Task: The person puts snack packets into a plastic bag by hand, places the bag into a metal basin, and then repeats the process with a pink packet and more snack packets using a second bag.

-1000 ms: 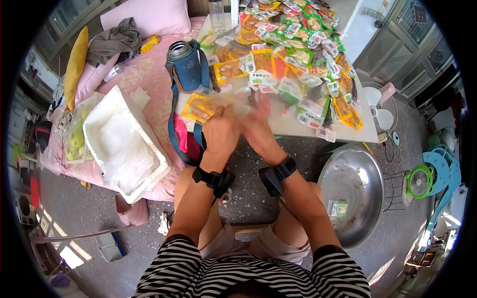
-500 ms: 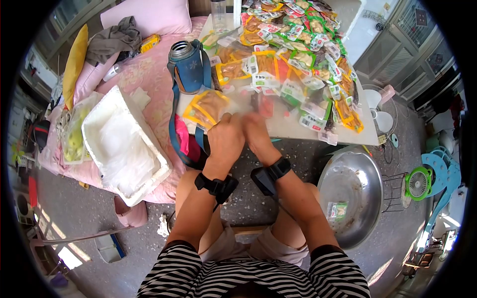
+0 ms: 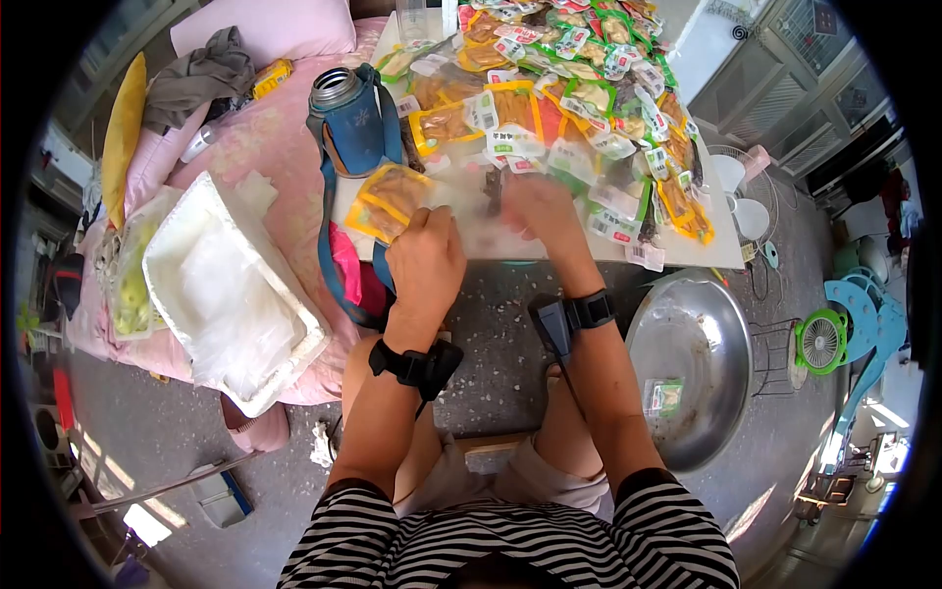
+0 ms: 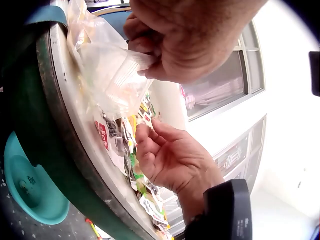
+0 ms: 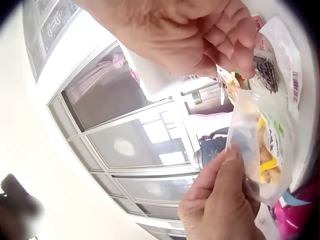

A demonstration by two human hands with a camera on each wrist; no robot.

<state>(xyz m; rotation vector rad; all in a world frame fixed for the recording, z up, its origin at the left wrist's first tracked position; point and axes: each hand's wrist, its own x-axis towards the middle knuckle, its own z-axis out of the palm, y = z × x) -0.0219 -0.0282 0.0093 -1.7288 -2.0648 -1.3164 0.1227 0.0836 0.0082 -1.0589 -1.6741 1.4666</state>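
My left hand pinches the edge of a clear plastic bag between thumb and fingers. Inside the bag, yellow-edged snack packets show at the near left of the table. My right hand, blurred in the head view, is apart from the left one, over the near part of the table. Its fingers bend loosely with nothing between them in the left wrist view. Close beside those fingertips lies a clear packet with dark contents.
A heap of snack packets covers the table's far and right parts. A blue flask stands open at the left, next to a white foam box on the pink bed. One packet lies in a steel basin at the right.
My right hand has come away from the left hand and the bag, moving right across the table. The left hand keeps its pinch on the bag. The head view has shifted slightly.
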